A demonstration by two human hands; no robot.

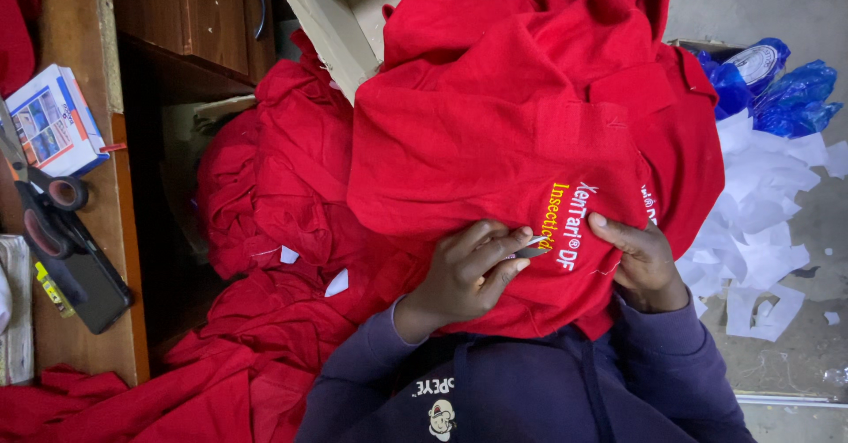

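Red shirt [495, 125] on lap; left hand [464, 271] pinches metal tool [533, 250], right hand [645, 262] grips hem.

1. We see the shirt [495, 134] as matt red cloth with raised stitched lettering.
2. The blade [533, 249] between our left-hand fingers looks like dull grey metal.
3. The desk [84, 231] at left is worn, grainy wood.
4. The bags [786, 90] at far right are glossy blue plastic.
5. The scraps [751, 231] beside them are matt white paper.

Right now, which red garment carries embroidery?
The red garment under both hands, with yellow and white lettering by the small blade. The red garments heaped left show none.
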